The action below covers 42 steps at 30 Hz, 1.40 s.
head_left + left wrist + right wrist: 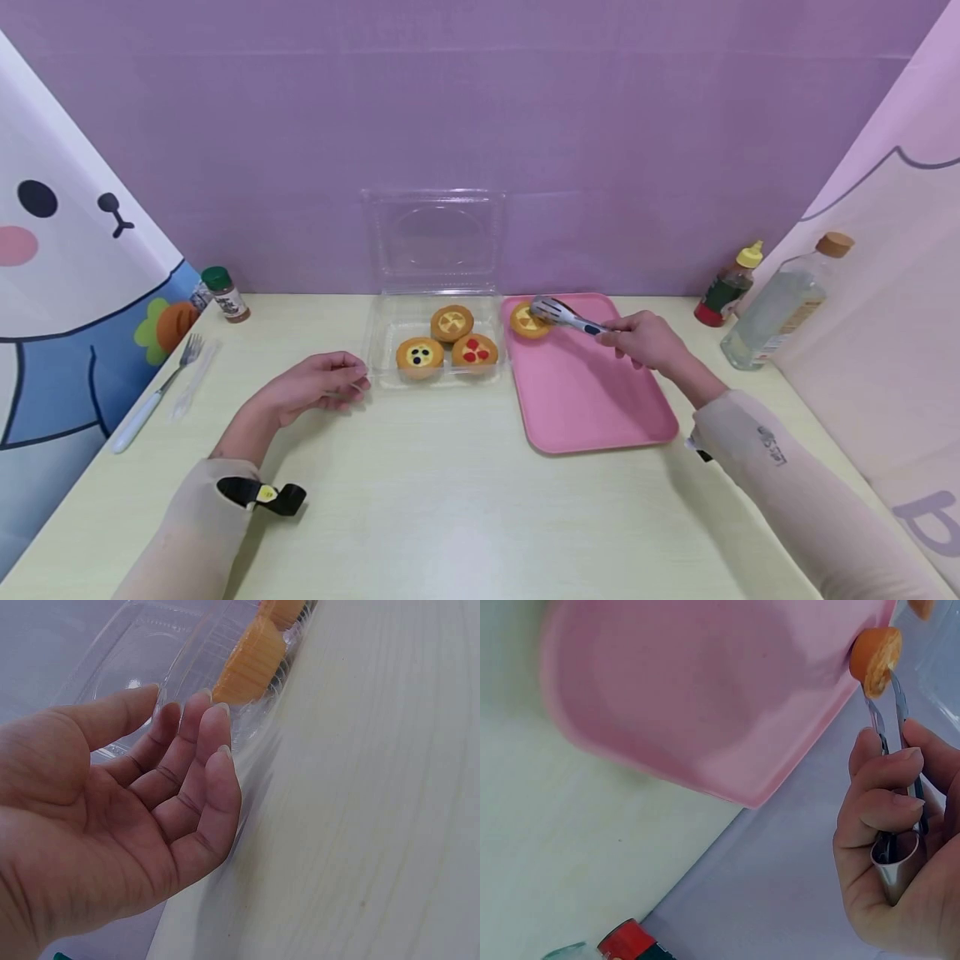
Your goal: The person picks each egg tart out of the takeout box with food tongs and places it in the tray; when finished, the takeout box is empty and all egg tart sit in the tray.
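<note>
My right hand (643, 340) grips metal tongs (562, 315), fingers wrapped round the handles in the right wrist view. The tongs' tips are at an egg tart (876, 661) with a pale crossed top, at the back left corner of the pink tray (592, 408). A clear plastic container (386, 333) stands left of the tray with its lid (438, 242) raised. Inside it are a tart with dark dots (420, 357), one with red pieces (475, 353) and a crossed one (452, 323). My left hand (318, 387) holds nothing, its fingers loosely bent beside the container's left edge.
At the left lie a fork (161, 392) with a pale handle and a clear plastic utensil (197, 379). A green-capped spice jar (225, 296) stands behind them. A yellow-topped sauce bottle (727, 285) and a corked clear bottle (783, 304) stand at the back right.
</note>
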Each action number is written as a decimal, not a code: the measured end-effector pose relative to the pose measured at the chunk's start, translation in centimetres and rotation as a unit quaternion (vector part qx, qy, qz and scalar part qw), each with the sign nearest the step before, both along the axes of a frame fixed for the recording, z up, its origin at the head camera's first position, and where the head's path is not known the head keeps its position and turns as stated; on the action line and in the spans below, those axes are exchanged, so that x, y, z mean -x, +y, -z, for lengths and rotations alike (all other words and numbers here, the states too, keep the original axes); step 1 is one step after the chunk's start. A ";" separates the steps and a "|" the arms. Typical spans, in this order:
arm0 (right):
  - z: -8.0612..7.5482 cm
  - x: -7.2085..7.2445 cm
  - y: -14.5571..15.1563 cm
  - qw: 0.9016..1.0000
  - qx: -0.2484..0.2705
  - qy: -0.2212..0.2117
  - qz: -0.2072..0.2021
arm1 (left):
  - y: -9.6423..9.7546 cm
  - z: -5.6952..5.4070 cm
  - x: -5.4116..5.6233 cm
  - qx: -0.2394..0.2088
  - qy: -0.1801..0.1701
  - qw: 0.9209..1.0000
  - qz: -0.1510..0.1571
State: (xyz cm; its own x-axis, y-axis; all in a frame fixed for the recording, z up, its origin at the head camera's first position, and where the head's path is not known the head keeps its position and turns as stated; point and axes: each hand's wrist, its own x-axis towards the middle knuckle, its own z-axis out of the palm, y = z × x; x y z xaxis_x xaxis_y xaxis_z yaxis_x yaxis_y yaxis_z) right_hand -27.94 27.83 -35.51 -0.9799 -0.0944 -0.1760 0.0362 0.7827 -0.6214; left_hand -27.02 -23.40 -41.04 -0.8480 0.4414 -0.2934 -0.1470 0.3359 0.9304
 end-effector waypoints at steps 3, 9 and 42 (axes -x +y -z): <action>0.0 0.1 0.1 1.000 0.001 -0.005 -0.001 | 0.0 0.0 0.0 0.000 -0.001 1.000 0.000; -0.3 0.2 0.0 1.000 -0.003 -0.014 -0.003 | 0.0 0.1 -0.1 0.004 0.000 1.000 -0.002; -2.5 -2.5 -3.6 0.983 -0.124 0.133 -0.007 | 0.1 -0.1 0.0 0.009 -0.002 1.000 -0.001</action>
State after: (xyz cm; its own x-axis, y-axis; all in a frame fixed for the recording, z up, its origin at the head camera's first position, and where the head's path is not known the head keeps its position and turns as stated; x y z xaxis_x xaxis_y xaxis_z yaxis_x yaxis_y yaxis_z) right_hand -25.46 24.20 -33.00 -0.9932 -0.0955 0.0668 -0.1143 0.9106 -0.3972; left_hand -27.01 -23.34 -40.96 -0.8479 0.4344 -0.3039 -0.1507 0.3520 0.9238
